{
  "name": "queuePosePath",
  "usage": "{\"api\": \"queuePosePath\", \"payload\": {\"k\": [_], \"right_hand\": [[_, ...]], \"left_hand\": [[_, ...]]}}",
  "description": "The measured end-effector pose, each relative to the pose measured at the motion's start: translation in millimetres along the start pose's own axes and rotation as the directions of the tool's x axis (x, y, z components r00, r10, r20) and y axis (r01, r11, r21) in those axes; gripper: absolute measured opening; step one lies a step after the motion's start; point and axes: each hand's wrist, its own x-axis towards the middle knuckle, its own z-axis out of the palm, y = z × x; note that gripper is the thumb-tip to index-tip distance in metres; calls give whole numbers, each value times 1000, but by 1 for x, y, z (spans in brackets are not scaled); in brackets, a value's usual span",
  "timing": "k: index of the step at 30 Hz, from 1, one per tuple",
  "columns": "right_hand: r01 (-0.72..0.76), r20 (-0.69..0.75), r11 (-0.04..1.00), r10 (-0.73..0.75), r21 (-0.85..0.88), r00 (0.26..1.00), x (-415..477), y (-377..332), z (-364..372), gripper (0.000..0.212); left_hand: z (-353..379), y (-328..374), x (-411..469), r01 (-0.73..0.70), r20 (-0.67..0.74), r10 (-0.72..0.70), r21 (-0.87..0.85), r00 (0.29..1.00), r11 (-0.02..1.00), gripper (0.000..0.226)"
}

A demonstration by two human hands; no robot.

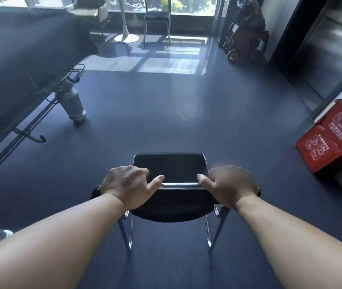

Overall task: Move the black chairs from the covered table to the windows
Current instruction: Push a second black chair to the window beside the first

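A black chair (171,168) with chrome legs is right in front of me on the dark floor, seen from behind and above. My left hand (127,184) grips the left end of its backrest top rail. My right hand (229,183) grips the right end. A second black chair (157,17) stands far ahead by the windows (193,5). The table covered in black cloth (19,55) fills the left side, with a silver leg showing below the cloth.
Red cardboard boxes (333,136) sit on the floor at the right. A dark red stroller (246,34) stands by the right wall near the windows. A white pedestal base (126,37) is beside the far chair. Open floor lies between me and the windows.
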Motion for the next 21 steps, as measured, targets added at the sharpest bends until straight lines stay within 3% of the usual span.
{"api": "queuePosePath", "payload": {"k": [15,21], "right_hand": [[-70,45,998,69,9,997,205,-3,-17,63],[-98,29,995,98,-13,995,288,4,-21,63]], "left_hand": [[7,-75,242,-142,-42,143,30,989,989,80],[6,-91,330,-152,-26,152,14,988,988,72]]}}
